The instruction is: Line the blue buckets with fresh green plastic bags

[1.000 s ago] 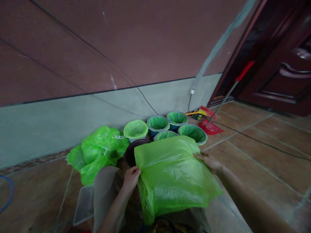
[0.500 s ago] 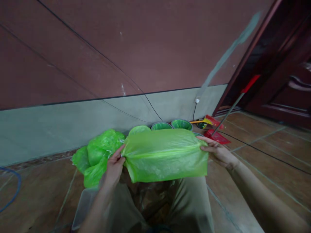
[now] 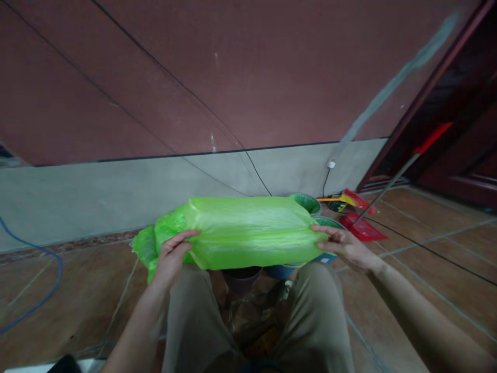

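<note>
Green plastic bag (image 3: 252, 233) hangs in the air between the person's two hands, stretched wide beyond the knees (image 3: 316, 290). The left hand (image 3: 172, 259) pinches its left edge, thumb below and fingers over the top; the right hand (image 3: 347, 248) has its fingers and thumb clamped on the opposite edge, where the plastic gathers into creases. A second ago the bag hung larger and slacker, close to the body, with the right-hand hold higher than the left; now both holds stand nearly level and the plastic is drawn into a long, narrower band, a crease running across it. That seems to put it under even tension, with both sides controlled at once. Both knees now show below it. Behind its right end a lined bucket (image 3: 306, 203) is partly in sight, and a dark bucket (image 3: 243, 280) shows under its lower edge. To the left a heap of green bags (image 3: 169, 223) lies on the floor (image 3: 97, 280), partly hidden, while a red dustpan (image 3: 363, 229) is off to the right
</note>
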Demonstrator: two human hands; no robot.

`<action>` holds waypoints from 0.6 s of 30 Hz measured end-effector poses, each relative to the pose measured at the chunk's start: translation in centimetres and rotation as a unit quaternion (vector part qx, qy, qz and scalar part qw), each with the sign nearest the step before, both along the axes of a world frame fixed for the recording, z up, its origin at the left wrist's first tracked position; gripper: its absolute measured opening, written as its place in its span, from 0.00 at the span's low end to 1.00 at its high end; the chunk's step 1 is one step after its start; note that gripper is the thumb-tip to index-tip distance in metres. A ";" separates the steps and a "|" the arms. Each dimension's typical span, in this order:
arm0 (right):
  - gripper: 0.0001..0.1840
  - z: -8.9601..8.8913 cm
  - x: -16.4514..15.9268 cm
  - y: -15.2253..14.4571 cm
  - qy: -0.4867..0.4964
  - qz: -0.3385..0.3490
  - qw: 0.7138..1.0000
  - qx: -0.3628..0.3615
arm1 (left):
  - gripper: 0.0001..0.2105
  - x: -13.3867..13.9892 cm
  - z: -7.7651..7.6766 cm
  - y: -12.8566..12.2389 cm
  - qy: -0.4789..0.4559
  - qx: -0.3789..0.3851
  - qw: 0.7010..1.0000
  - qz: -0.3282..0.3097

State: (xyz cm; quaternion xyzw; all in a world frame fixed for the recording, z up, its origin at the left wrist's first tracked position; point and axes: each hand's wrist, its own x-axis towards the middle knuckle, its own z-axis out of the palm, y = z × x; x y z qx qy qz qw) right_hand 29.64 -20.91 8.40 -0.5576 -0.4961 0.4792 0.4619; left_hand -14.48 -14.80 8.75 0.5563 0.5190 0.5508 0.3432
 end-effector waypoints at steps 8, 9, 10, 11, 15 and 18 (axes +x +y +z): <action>0.26 -1.6 0.0 1.1 -0.350 -0.027 0.934 0.062 | 0.22 -0.2 -0.5 0.9 0.308 0.091 0.945 -0.059; 0.23 -1.7 -0.1 1.2 -0.406 -0.030 0.910 0.076 | 0.21 -0.2 -0.7 1.0 0.348 0.104 0.930 -0.053; 0.20 -1.9 -0.2 1.3 -0.453 -0.031 0.886 0.090 | 0.21 -0.2 -0.9 1.1 0.386 0.116 0.914 -0.046; 0.17 -2.1 -0.3 1.3 -0.490 -0.028 0.865 0.102 | 0.20 -0.1 -1.1 1.1 0.420 0.128 0.898 -0.037; 0.12 -2.4 -0.8 1.3 -0.540 -0.013 0.829 0.146 | 0.16 -0.4 -1.5 1.0 0.498 0.143 0.855 0.011; 0.12 -2.0 -1.1 1.1 -0.475 -0.029 0.856 0.201 | 0.12 -1.2 -1.5 1.1 0.492 0.148 0.857 0.051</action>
